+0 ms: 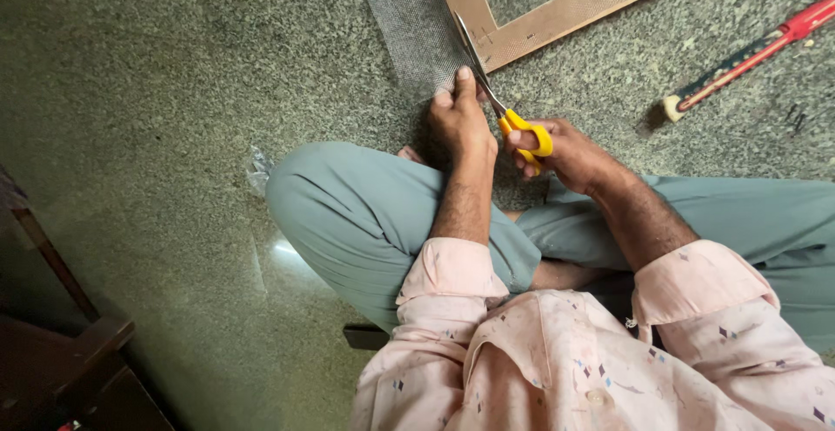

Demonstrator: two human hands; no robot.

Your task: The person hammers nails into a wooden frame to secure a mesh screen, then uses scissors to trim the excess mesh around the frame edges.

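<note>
A wooden frame [557, 15] covered with grey mesh [404, 13] lies on the speckled stone floor at the top. My right hand [565, 151] grips yellow-handled scissors [509, 118], whose blades run up along the frame's outer edge through the mesh. My left hand [459, 118] presses its fingers down on the loose mesh strip just left of the blades. I sit cross-legged in grey-green trousers and a pale pink patterned shirt.
A hammer with a red handle [748, 53] lies on the floor at the upper right. Dark wooden furniture [61, 344] stands at the lower left. A crumpled bit of clear plastic [259, 170] lies beside my left knee.
</note>
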